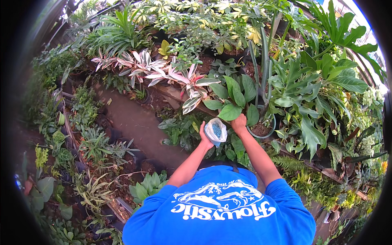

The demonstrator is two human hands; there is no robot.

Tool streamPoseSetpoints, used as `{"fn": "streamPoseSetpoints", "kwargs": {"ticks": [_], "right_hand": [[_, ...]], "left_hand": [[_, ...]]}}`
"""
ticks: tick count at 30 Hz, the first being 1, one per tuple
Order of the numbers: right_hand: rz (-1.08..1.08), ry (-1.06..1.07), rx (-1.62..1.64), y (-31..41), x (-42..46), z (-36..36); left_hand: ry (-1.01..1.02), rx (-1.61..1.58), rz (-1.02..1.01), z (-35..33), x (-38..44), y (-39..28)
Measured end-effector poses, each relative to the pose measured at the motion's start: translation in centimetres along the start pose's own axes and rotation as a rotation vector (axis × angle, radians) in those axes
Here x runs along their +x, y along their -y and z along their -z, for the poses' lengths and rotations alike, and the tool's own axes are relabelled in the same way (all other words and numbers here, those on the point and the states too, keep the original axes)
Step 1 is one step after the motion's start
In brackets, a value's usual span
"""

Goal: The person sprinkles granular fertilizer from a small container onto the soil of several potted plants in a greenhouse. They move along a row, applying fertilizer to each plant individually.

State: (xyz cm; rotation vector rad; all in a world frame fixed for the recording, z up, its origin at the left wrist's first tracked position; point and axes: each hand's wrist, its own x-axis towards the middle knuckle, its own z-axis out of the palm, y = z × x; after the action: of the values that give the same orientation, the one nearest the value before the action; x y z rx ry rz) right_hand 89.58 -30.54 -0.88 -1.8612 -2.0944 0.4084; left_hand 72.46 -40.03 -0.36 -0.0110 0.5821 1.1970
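My left hand (207, 138) cups a white plastic bag (223, 130) from its left side and from below. The bag's mouth gapes upward and shows blue granules (216, 130) inside. To the right of the bag, my right hand (239, 123) reaches in under the broad green leaves (230, 112) of a potted plant. Those leaves hide its fingertips, so whether it grips anything is not visible. Just right of that hand sits a round pot (272, 130) with a pale green rim and dark soil.
Striped pink-and-white plants (193, 82) line the bed's edge ahead. A dirt path (137, 122) runs along the left, bordered by low potted plants (95, 142). Tall cactus-like stems (264, 64) and large lobed leaves (294, 82) crowd the right side.
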Motion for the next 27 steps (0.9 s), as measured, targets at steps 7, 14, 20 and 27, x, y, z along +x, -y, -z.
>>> {"fn": "streamPoseSetpoints", "kwargs": {"ticks": [7,14,20,27], "right_hand": [[-0.090,0.033,-0.084,-0.7,1.0,-2.6],[-0.162,0.059,-0.143,1.2,0.6,-1.7],[-0.074,0.122,-0.207,-0.5,0.9,-2.6],[0.169,0.283,-0.280,-1.8,1.2,-1.5]], "left_hand": [[-0.021,0.015,0.026,-1.5,0.6,0.4],[0.091,0.048,0.036,-0.4,1.7,0.4],[0.073,0.021,0.039,-0.4,2.2,0.8],[0.057,-0.003,0.032,-0.7,1.3,1.1]]}}
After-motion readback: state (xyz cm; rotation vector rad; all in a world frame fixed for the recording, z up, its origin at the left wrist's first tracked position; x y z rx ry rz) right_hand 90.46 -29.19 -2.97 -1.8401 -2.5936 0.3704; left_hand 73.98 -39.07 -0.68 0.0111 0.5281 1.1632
